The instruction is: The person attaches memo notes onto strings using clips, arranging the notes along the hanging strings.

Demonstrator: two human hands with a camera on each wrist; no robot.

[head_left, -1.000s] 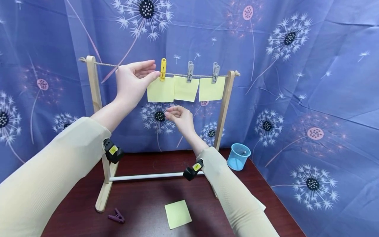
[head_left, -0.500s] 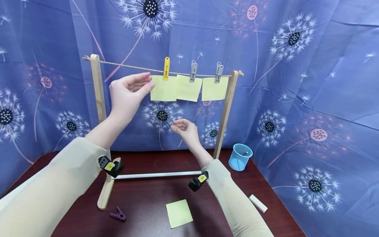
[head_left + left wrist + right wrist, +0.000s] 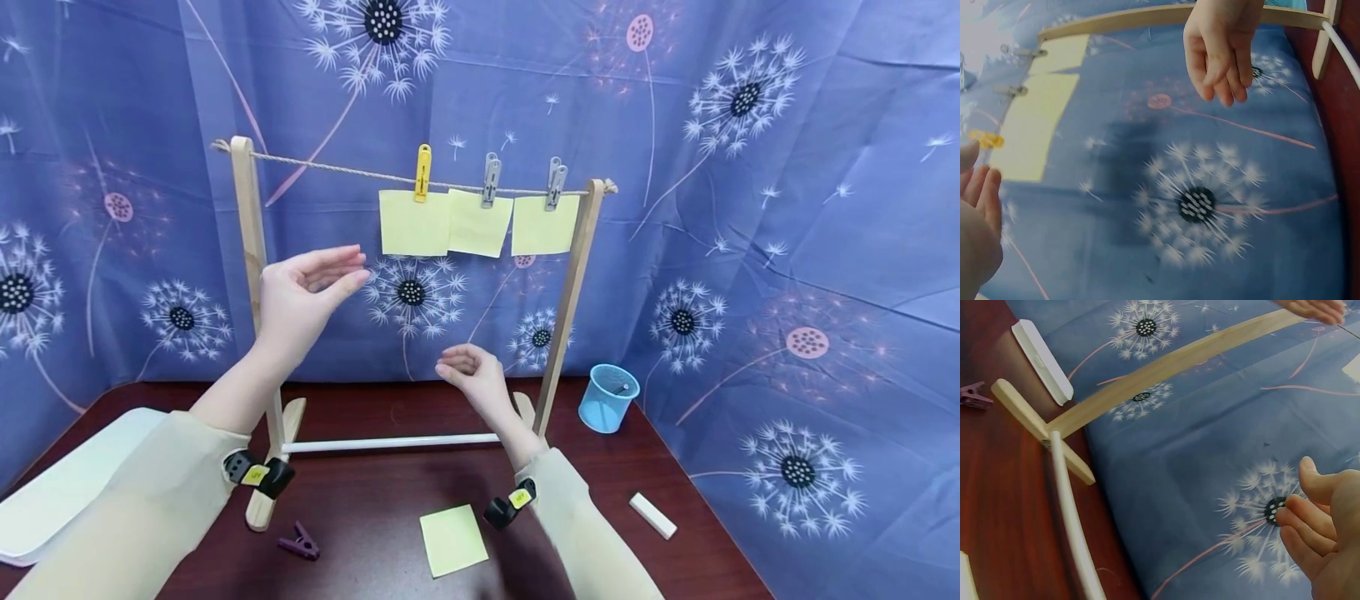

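My left hand (image 3: 303, 296) hovers in front of the frame's left post, below the rope (image 3: 330, 168), with nothing in its loosely bent fingers. Lower and to the right, my right hand (image 3: 480, 379) is also in the air and holds nothing. From the rope hang three pale yellow sticky notes. A yellow clothespin (image 3: 423, 173) pins the left note (image 3: 415, 225). Grey clothespins pin the middle note (image 3: 477, 225) and the right note (image 3: 543, 227). On the table lie a purple clothespin (image 3: 299, 542) and a yellow sticky-note pad (image 3: 453, 540).
The wooden frame (image 3: 573, 300) has a white crossbar (image 3: 390, 443) low between its feet. A blue mesh cup (image 3: 607, 400) stands at the back right, with a white block (image 3: 653, 515) nearer the front. A white case (image 3: 67, 492) lies at the left. Behind hangs a patterned curtain (image 3: 675, 208).
My left hand has come away from the yellow clothespin and sunk down and left. My right hand has also moved lower. The clothespins and notes stay hanging on the rope.
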